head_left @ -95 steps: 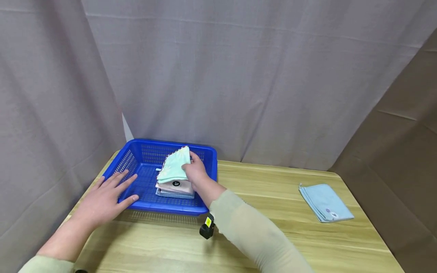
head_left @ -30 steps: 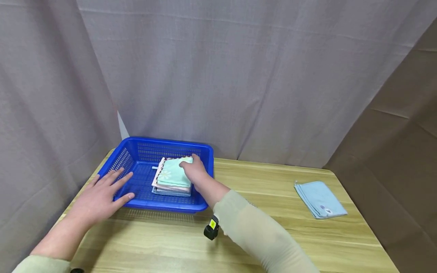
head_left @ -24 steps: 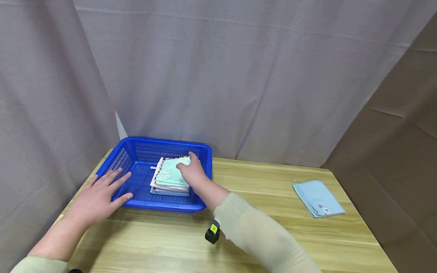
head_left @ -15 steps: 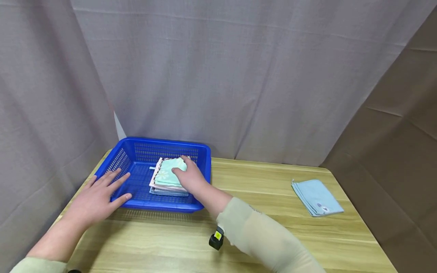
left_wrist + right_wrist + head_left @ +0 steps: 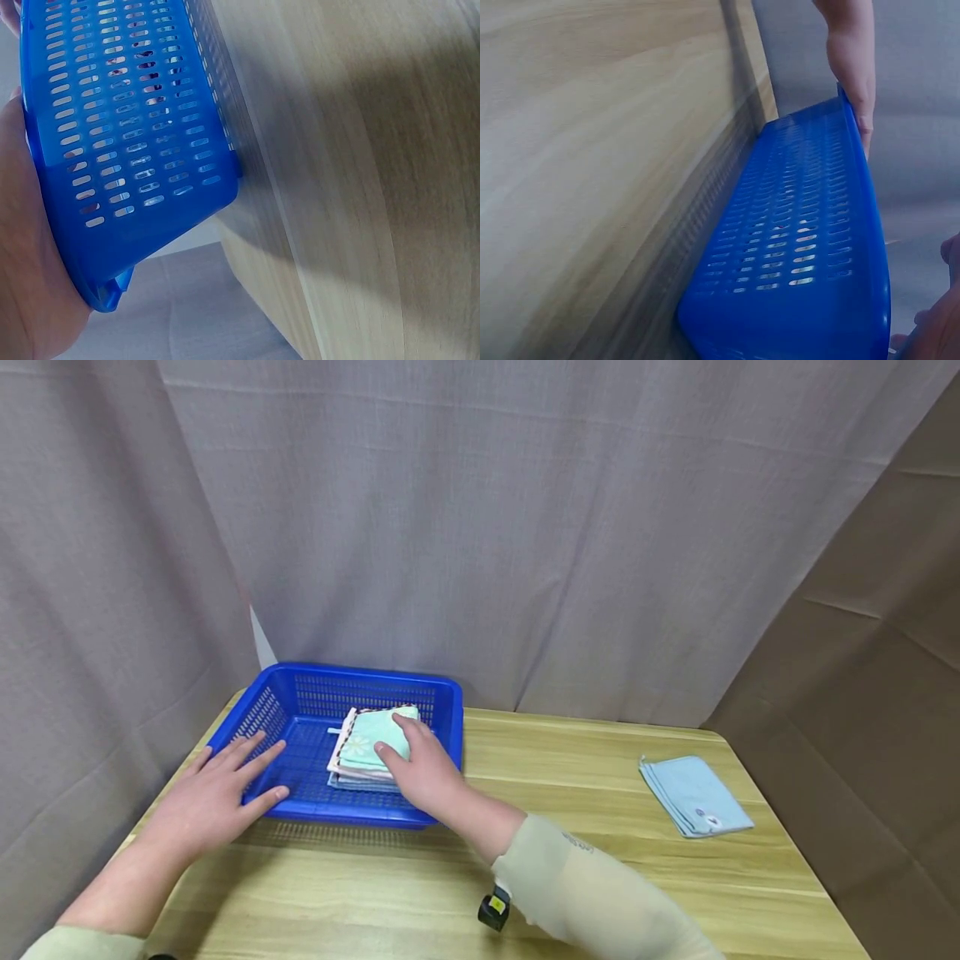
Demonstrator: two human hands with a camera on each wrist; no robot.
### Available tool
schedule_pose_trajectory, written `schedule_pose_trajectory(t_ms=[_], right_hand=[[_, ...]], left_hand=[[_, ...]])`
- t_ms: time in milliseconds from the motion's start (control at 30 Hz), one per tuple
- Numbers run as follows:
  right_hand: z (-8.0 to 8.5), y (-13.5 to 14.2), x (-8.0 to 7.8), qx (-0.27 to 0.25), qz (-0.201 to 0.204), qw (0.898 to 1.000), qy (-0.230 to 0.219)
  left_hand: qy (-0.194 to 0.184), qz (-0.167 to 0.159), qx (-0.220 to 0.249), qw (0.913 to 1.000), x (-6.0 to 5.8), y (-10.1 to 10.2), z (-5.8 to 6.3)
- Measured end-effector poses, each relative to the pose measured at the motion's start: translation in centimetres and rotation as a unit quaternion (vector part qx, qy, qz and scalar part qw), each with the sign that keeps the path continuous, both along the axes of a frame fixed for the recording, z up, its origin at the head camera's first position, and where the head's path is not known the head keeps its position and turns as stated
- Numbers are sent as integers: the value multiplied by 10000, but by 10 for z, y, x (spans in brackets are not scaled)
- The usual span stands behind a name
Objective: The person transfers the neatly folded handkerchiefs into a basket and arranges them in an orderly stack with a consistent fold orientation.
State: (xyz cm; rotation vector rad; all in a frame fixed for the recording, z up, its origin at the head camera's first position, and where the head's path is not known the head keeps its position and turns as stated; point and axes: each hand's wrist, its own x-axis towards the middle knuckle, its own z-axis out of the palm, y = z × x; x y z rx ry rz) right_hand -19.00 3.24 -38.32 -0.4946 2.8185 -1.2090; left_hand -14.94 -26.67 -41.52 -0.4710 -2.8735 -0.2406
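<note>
A stack of folded cloths stands in the right half of a blue plastic basket (image 5: 352,814). On top lies a mint-green cloth (image 5: 375,735) with a flower pattern and a dark-checked edge, over a pink one and blue-grey ones. My right hand (image 5: 427,768) hovers at the stack's front right corner, thumb and fingers spread and nothing held. With fingers spread, my left hand (image 5: 217,797) rests on the basket's left front rim. The left wrist view shows the basket's slotted side wall (image 5: 135,135) beside that hand. In the right wrist view the right hand's fingers (image 5: 937,322) show above the basket rim.
A folded light-blue cloth (image 5: 696,796) with a small round patch lies on the wooden table (image 5: 570,810) at the right. Grey curtain (image 5: 525,527) hangs behind the table, and a brown curtain (image 5: 862,693) closes off the right side.
My right hand has lowered the mint-green cloth flat onto the stack, let go of it and drawn back toward the front right. The left hand stays on the rim.
</note>
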Motion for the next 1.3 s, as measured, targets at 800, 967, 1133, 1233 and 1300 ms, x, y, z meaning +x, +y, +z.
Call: schedule_pose_trajectory(t_ms=[800, 967, 1133, 1233, 1300], right_hand=[[-16, 39, 19, 696, 401, 9914, 1037], [-20, 49, 21, 913, 411, 9875, 1219], [-24, 60, 22, 1117, 375, 9855, 1222], [-26, 67, 22, 1223, 349, 9841, 1237], [-28, 71, 22, 1245, 339, 9835, 1267]], left_hand=[[47, -15, -4, 10000, 0, -1, 1], [68, -25, 23, 10000, 1, -1, 0], [49, 3, 37, 10000, 0, -2, 0], [22, 18, 9, 10000, 0, -2, 0], [10, 20, 5, 10000, 0, -2, 0]])
